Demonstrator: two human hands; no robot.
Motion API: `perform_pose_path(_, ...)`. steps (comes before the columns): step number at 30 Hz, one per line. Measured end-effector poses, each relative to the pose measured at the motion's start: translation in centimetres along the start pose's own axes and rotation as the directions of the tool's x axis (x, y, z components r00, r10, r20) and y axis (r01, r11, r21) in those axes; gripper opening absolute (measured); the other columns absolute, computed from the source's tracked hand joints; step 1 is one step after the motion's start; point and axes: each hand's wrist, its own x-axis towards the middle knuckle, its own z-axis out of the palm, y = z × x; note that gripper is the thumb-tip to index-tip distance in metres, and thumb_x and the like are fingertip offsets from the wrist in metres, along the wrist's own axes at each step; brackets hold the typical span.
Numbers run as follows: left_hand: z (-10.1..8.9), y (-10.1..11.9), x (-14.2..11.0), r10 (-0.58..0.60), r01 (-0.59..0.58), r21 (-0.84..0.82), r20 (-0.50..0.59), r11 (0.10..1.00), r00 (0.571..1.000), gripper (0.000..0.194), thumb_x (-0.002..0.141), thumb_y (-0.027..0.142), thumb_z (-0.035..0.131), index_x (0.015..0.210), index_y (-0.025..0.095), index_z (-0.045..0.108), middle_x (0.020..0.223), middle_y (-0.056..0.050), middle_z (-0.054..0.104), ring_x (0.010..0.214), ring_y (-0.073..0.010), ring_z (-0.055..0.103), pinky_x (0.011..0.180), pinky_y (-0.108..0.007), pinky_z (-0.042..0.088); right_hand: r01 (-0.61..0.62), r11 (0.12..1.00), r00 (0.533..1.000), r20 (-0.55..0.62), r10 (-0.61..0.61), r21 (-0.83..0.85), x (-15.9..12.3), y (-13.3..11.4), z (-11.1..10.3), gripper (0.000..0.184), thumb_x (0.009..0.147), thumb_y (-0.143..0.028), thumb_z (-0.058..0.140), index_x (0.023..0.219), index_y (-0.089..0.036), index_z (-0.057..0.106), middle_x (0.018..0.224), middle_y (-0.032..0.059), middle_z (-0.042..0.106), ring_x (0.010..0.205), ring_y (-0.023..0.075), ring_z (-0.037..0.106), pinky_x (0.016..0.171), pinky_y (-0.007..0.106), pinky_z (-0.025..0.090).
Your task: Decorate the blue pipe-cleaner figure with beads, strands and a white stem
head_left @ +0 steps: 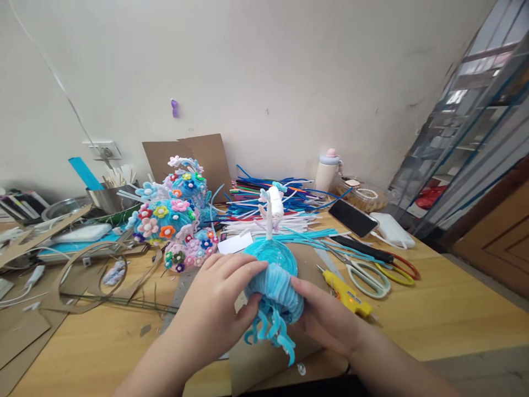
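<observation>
Blue ribbed fuzzy roll (276, 288), lower centre: left hand (223, 292), right hand (328, 317) clamping, partly hiding it; yellow glue gun (346, 293) showing illegible markings.

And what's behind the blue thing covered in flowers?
Brown cardboard stands behind the flowery blue thing. It covers some of the cardboard, and that part can't be seen.

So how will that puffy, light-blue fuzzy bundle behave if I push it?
The bundle is probably light, being packed fuzzy strands. Its rounded body may roll; the thin turquoise curls hanging below would likely bend easily.
</observation>
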Motion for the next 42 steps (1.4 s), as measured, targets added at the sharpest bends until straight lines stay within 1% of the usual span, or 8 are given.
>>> perform_pose_path(4,1.0,0.7,-1.1,0.131,-0.114,0.128,-0.131,0.985,0.983,0.035,0.082,0.010,0.060,0.116,0.016,0.059,0.109,-0.009,0.070,0.096,-0.0250,0.063,0.081,-0.042,0.048,0.094,0.959,0.995,0.005,-0.096,-0.267,-0.5,0.2,-0.6,0.060,0.078,-0.054,0.071,0.127,-0.024,0.056,0.123,0.0067,0.064,0.117,0.0263,0.056,0.102,0.040,0.039)
perform_pose_path(8,2.5,0.8,-2.8,0.206,-0.173,0.150,-0.246,0.973,0.947,0.037,0.083,0.006,0.058,0.119,0.012,0.060,0.109,-0.011,0.069,0.098,-0.0233,0.060,0.085,-0.038,0.048,0.091,0.941,0.996,0.039,-0.083,-0.327,-0.8,0.2,-0.9,0.081,0.064,-0.062,0.079,0.129,-0.023,0.049,0.123,0.0091,0.060,0.114,0.0299,0.056,0.096,0.041,0.043)
perform_pose_path(15,3.5,0.6,-4.3,0.267,-0.243,0.114,-0.315,0.963,0.911,0.037,0.083,0.002,0.061,0.119,0.010,0.063,0.107,-0.011,0.070,0.104,-0.0232,0.059,0.086,-0.037,0.047,0.067,0.854,0.997,-0.005,-0.081,-0.516,-1.3,-0.6,-0.4,0.084,0.061,-0.058,0.082,0.128,-0.020,0.047,0.120,0.0099,0.054,0.107,0.0295,0.055,0.089,0.040,0.046)
perform_pose_path(21,3.9,0.7,-3.9,0.214,-0.188,0.106,-0.363,0.976,0.907,0.029,0.083,0.003,0.060,0.109,0.013,0.066,0.102,-0.009,0.072,0.099,-0.0218,0.063,0.088,-0.037,0.047,0.072,0.748,0.991,-0.035,-0.126,-0.660,-1.6,-0.9,-0.4,0.083,0.062,-0.051,0.082,0.130,-0.020,0.045,0.123,0.0106,0.054,0.109,0.0314,0.055,0.091,0.043,0.045)
perform_pose_path(26,3.9,0.9,-4.0,0.169,-0.136,0.125,-0.313,0.983,0.934,0.035,0.082,0.004,0.058,0.113,0.018,0.063,0.100,-0.007,0.072,0.095,-0.0204,0.064,0.089,-0.036,0.046,0.102,0.626,0.984,-0.015,-0.178,-0.773,-2.0,-1.4,0.0,0.079,0.062,-0.043,0.083,0.130,-0.025,0.047,0.126,0.0087,0.056,0.114,0.0329,0.054,0.095,0.046,0.043)
perform_pose_path(29,4.0,0.9,-4.2,0.171,-0.147,0.098,-0.321,0.984,0.932,0.034,0.080,0.002,0.058,0.109,0.019,0.063,0.098,-0.006,0.072,0.094,-0.0204,0.064,0.089,-0.036,0.046,0.106,0.562,0.979,-0.013,-0.204,-0.820,-2.1,-1.8,0.3,0.081,0.060,-0.043,0.085,0.129,-0.025,0.049,0.126,0.0088,0.057,0.114,0.0340,0.054,0.098,0.048,0.042)
perform_pose_path(39,4.7,0.9,-4.6,0.140,-0.142,0.025,-0.400,0.990,0.906,0.037,0.077,0.000,0.058,0.106,0.023,0.061,0.099,-0.006,0.069,0.095,-0.0208,0.062,0.085,-0.036,0.047,0.088,0.552,0.984,-0.012,-0.176,-0.829,-2.1,-1.8,0.5,0.081,0.062,-0.047,0.083,0.131,-0.025,0.048,0.124,0.0093,0.059,0.110,0.0336,0.058,0.095,0.049,0.045)
perform_pose_path(42,4.1,1.1,-4.8,0.091,-0.114,-0.060,-0.305,0.992,0.948,0.041,0.076,0.000,0.055,0.110,0.022,0.059,0.107,-0.007,0.064,0.101,-0.0217,0.059,0.090,-0.038,0.045,0.093,0.466,0.978,-0.007,-0.209,-0.880,-2.1,-2.0,0.6,0.084,0.061,-0.050,0.083,0.132,-0.024,0.048,0.128,0.0106,0.058,0.115,0.0348,0.055,0.098,0.050,0.044)
